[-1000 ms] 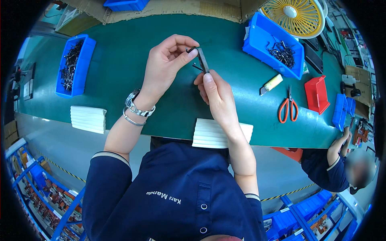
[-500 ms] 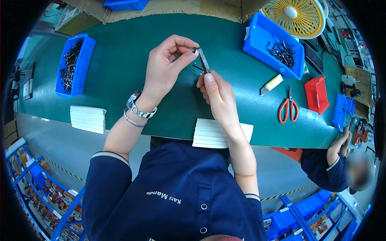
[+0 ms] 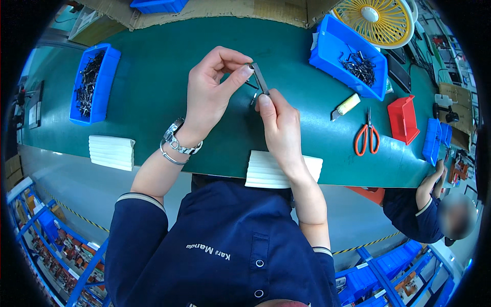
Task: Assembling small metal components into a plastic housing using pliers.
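Above the green table my left hand [image 3: 210,84] is closed in a pinch, with a small dark part [image 3: 250,66] at its fingertips. A flat, narrow grey metal bar [image 3: 260,79], perhaps a file, runs from that part down into my right hand [image 3: 277,120]. Thumb and fingers of the right hand are closed round its lower end. The bar's far tip meets or nearly meets the dark part; exact contact is too small to tell. Close by, between the hands, a thin black piece [image 3: 253,97] shows, partly hidden by my fingers.
Blue bins of small black parts stand left [image 3: 106,87] and right [image 3: 327,56]. At right are a yellow-handled cutter [image 3: 348,104], orange-handled scissors [image 3: 361,141], a red bin [image 3: 402,120] and a yellow fan [image 3: 353,13]. White ribbed pads [image 3: 111,152] line the front edge. A co-worker [image 3: 411,215] sits far right.
My right hand has shifted slightly and its fingers have moved on the metal bar. The thin black piece between the hands shows at a different angle. My left hand keeps its pinch nearly in place.
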`<control>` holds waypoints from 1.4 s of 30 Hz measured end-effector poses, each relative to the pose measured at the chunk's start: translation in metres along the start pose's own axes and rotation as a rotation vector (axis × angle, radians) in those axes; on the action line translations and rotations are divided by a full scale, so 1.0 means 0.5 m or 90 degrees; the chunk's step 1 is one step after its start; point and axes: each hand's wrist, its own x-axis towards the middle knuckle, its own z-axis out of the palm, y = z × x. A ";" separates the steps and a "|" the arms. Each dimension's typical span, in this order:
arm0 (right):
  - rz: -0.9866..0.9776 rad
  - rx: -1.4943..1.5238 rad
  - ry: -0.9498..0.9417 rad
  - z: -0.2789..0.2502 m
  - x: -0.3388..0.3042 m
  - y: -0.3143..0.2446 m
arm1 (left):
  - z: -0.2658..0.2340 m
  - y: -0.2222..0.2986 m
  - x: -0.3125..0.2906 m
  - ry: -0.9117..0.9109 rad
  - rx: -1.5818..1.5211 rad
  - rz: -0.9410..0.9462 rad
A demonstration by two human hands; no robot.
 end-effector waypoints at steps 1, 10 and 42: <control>-0.003 0.053 -0.031 -0.001 0.004 0.006 | 0.000 0.001 0.001 0.000 -0.001 0.000; 0.076 0.297 -0.170 -0.013 0.013 0.003 | -0.003 0.003 0.007 0.010 -0.024 -0.015; 0.116 0.390 -0.207 -0.008 0.007 0.008 | 0.000 -0.004 -0.003 0.032 -0.061 0.002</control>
